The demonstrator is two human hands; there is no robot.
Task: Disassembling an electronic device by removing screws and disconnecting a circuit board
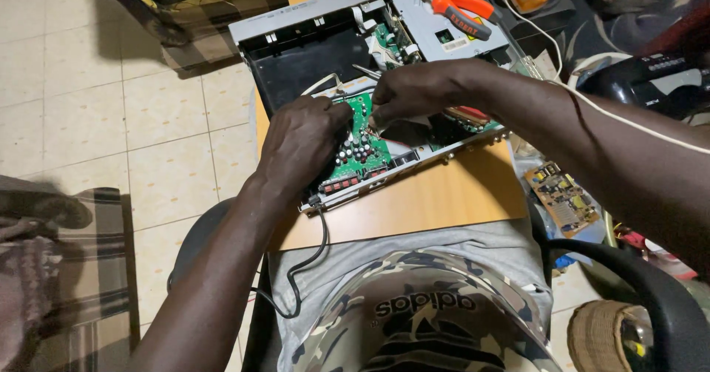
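Two hands point(303, 139) point(414, 91), one green circuit board point(360, 150).

Orange-handled pliers point(458, 8) lie on the metal drive cover at the upper right. A loose brown circuit board point(563, 198) sits off the right edge of the wooden table point(429, 202). A white cable point(636, 124) crosses the right side; a black cable point(310, 261) hangs off the table's front edge. A black appliance point(651, 80) stands at far right. A camouflage cap point(425, 313) is at bottom centre. A woven basket point(595, 335) is at lower right. The floor point(111, 106) is pale tile.
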